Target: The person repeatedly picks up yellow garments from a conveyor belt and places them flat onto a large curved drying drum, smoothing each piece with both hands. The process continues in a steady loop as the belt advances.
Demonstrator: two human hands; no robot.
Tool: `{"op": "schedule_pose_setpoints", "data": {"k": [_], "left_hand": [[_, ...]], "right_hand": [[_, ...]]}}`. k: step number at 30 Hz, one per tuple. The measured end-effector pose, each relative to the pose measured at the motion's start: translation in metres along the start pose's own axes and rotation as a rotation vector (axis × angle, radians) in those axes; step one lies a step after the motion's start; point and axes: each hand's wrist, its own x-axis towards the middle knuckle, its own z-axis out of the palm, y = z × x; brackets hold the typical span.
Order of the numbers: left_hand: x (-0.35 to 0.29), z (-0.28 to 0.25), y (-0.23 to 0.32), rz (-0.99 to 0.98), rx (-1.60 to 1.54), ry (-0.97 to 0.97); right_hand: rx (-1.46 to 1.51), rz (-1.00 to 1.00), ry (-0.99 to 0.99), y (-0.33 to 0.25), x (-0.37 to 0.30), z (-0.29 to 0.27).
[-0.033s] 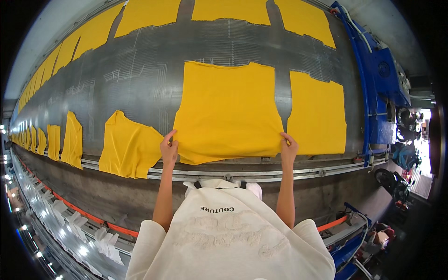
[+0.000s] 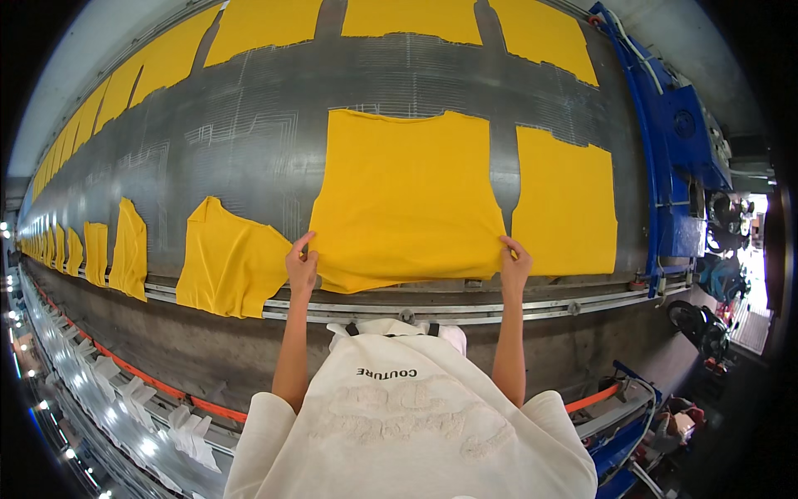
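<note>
A yellow fabric panel point(image 2: 407, 191), cut like a garment body, lies in front of me on the long dark table point(image 2: 249, 158). My left hand point(image 2: 301, 262) is closed on its left edge near the lower corner, thumb and fingers pinching the cloth. At the opposite edge my right hand point(image 2: 515, 262) pinches the panel in the same way. Soft ripples run along the near hem, which hangs slightly over the table's front. To the left, close to my left hand, a rumpled yellow piece point(image 2: 226, 262) drapes over the edge. Another yellow panel point(image 2: 565, 204) lies flat on the right.
More yellow panels point(image 2: 411, 18) line the table's far side and run off left. Metal rails point(image 2: 465, 313) follow the near edge. A blue machine frame point(image 2: 665, 150) stands at the right end. Behind me on the left, white pieces point(image 2: 193, 437) hang on another table.
</note>
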Motion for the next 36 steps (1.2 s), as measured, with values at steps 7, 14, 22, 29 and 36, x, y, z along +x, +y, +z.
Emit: {"op": "schedule_pose_setpoints", "data": {"k": [7, 14, 22, 29, 36], "left_hand": [[-0.004, 0.003, -0.005, -0.003, -0.017, -0.027], [-0.001, 0.003, -0.028, 0.148, 0.053, -0.017], [-0.011, 0.005, -0.010, 0.131, 0.097, -0.055], [-0.026, -0.003, -0.007, 0.130, 0.131, -0.121], [-0.045, -0.023, -0.018, 0.054, 0.096, -0.244]], "right_hand": [[-0.062, -0.017, 0.021, 0.007, 0.005, -0.001], [-0.075, -0.004, 0.039, 0.021, 0.007, 0.001], [-0.102, 0.002, 0.061, 0.026, 0.006, 0.009], [-0.074, 0.028, 0.151, 0.024, -0.014, 0.021], [-0.230, 0.156, 0.125, 0.052, -0.032, 0.010]]}}
